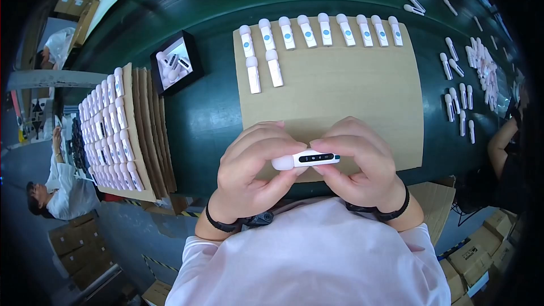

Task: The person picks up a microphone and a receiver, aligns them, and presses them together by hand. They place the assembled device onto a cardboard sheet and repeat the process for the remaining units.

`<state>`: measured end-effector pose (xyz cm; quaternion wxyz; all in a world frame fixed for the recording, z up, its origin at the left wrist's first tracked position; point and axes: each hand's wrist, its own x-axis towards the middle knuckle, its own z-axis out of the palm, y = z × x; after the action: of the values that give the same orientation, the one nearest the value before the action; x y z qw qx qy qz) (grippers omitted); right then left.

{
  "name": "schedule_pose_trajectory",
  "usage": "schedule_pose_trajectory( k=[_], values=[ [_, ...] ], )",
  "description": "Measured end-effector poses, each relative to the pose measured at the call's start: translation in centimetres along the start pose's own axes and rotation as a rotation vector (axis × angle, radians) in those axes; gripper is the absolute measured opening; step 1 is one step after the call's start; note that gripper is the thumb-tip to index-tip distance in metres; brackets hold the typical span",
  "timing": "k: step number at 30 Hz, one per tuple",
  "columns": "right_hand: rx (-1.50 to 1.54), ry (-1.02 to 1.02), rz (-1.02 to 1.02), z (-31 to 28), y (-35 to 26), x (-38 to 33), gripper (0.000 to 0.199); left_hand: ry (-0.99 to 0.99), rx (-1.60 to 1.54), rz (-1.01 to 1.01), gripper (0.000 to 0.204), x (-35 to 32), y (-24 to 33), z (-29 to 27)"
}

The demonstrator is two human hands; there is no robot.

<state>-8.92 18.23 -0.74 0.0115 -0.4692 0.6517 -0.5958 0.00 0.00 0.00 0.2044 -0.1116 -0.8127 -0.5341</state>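
Note:
Both of my hands hold one small white wand-shaped device (309, 158) with a rounded pale pink head and a black button strip, lying sideways just above the near edge of a brown cardboard sheet (351, 85). My left hand (255, 164) grips the head end. My right hand (357, 161) pinches the handle end. Several matching devices (326, 29) lie in a row along the far edge of the cardboard, and two more (263, 71) sit below the row's left end.
The dark green table (204, 113) carries a stack of cardboard sheets topped with several devices (110, 127) at left, a black tray (177, 67) with parts, and loose devices (462, 96) at right. Another person's arm (501, 141) is at right; people sit at far left.

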Motion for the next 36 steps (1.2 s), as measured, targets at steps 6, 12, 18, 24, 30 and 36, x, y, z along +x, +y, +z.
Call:
schedule_pose_trajectory(
  k=[6,12,18,24,30,36],
  values=[
    [-0.025,-0.002,-0.031,0.0,0.2,-0.1,0.034,0.011,-0.017,-0.001,0.026,0.3,0.2,0.0],
    [-0.057,-0.037,-0.052,-0.3,-0.7,0.9,0.034,0.024,0.001,-0.016,0.028,0.4,-0.3,-0.2],
    [-0.059,-0.004,-0.053,0.2,-0.8,1.7,0.032,-0.006,-0.031,-0.027,0.026,0.7,-0.8,0.0],
    [-0.092,-0.158,0.008,-0.2,-0.7,3.2,0.027,-0.045,0.048,-0.047,0.025,0.9,-1.4,-1.6],
    [-0.402,-0.286,0.069,-0.9,2.6,5.8,0.023,0.161,0.211,-0.205,0.028,0.2,-5.4,-3.4],
    [-0.647,-0.308,0.036,-0.3,5.9,6.0,0.020,0.212,0.205,-0.372,0.045,-0.5,-7.8,-3.1]
  ],
)
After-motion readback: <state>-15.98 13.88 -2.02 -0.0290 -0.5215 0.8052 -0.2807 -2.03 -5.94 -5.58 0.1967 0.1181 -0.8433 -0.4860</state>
